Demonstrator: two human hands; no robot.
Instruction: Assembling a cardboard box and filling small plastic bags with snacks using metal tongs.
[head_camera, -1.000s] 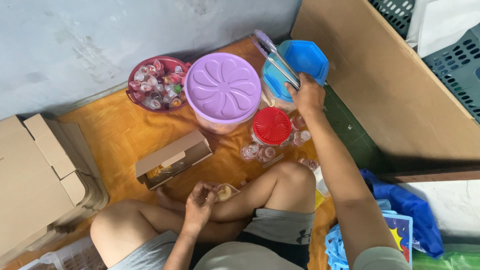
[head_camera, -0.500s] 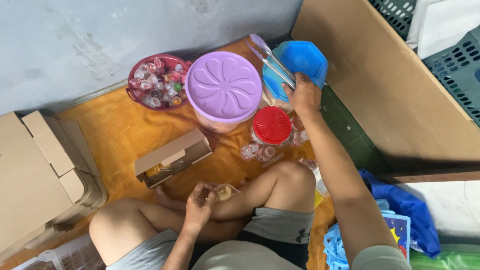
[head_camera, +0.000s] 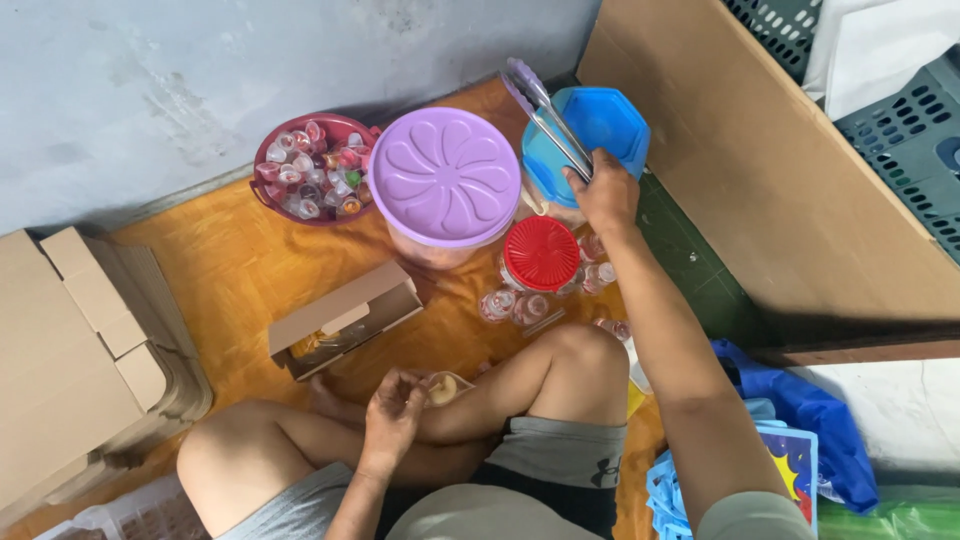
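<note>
1. tongs (head_camera: 545, 115) are gripped in the right hand (head_camera: 603, 190), far right, over the blue jar (head_camera: 600, 135).
2. they look stiff, light and slick; best held mid-arm.
3. a small cup (head_camera: 441, 388) is pinched by the left hand (head_camera: 392, 415), near the lap.

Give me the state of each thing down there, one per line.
Tongs: gripped by right hand, over the blue jar.
Blue jar lid: on.
Purple lid: on its tub.
Red lid: on its jar.
Small carton: open.
Left hand: holding a small cup.
</note>
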